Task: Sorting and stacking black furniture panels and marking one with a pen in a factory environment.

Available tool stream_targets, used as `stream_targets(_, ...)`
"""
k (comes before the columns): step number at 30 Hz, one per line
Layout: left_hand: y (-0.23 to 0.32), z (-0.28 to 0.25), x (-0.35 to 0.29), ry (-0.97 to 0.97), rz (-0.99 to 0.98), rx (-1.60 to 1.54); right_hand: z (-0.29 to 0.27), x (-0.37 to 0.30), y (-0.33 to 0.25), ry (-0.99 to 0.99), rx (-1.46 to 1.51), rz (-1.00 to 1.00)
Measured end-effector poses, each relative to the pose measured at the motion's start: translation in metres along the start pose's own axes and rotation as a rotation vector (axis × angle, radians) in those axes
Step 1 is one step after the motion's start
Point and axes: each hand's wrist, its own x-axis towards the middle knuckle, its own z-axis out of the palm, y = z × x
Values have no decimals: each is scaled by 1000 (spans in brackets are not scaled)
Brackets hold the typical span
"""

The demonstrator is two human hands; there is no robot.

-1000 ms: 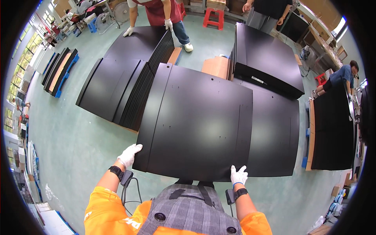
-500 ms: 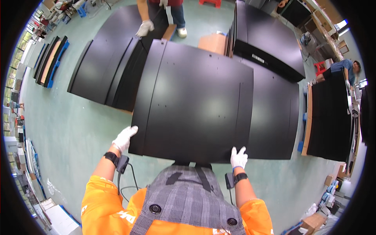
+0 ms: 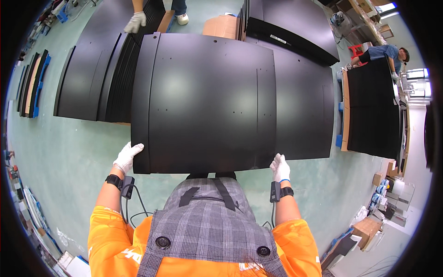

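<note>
The person held a big black metal panel point(image 3: 207, 101) out flat in front of the body, above the green floor point(image 3: 60, 152). The left hand point(image 3: 128, 157), in a white glove, was curled around the near left corner of the panel. The right hand point(image 3: 280, 167), also in a white glove, was closed on the near right corner. Both hands gripped only the edge nearest the body, so the far end of the panel hung out with nothing under it.

Just under and past the far right side lay a stack of black panels point(image 3: 304, 111). More black panels point(image 3: 92, 78) lay on the floor to the left. A co-worker's gloved hand point(image 3: 135, 21) was near the top of that left pile, and another person point(image 3: 383, 51) bent over a dark stack point(image 3: 374, 111) on the right.

To do this step well, both hands needed to grip tight and keep level, so the panel did not tip or bend. It looked best to keep the far edge up, so it would not scrape the stack below. The edges looked thin and maybe sharp, so the gloves mattered. It also seemed wise to stay clear of the co-worker's hand.
</note>
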Motion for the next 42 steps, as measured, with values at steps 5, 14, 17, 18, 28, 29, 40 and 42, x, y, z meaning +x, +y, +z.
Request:
stream_targets(5,-11,6,16,41,19,46,-4,1,3,111,-724,-379)
stream_targets(14,-31,-13,31,34,-6,-38,70,-34,-1,334,-1460,-328)
stream_targets(17,-31,-17,29,51,-55,-69,82,-31,8,381,-1471,-369)
stream_targets(18,-27,-15,25,51,-66,-71,84,-27,13,417,-1490,-440)
stream_targets(28,-43,-18,35,164,-33,19,154,-14,-9,170,-1420,-768)
stream_targets(29,-54,-30,38,150,-44,-39,167,-8,-10,158,-1416,-852)
stream_targets(40,-14,2,31,134,-131,87,387,14,-111,-306,-1336,-1680)
stream_targets(42,-16,3,31,166,-145,103,422,32,-123,-362,-1346,-1707)
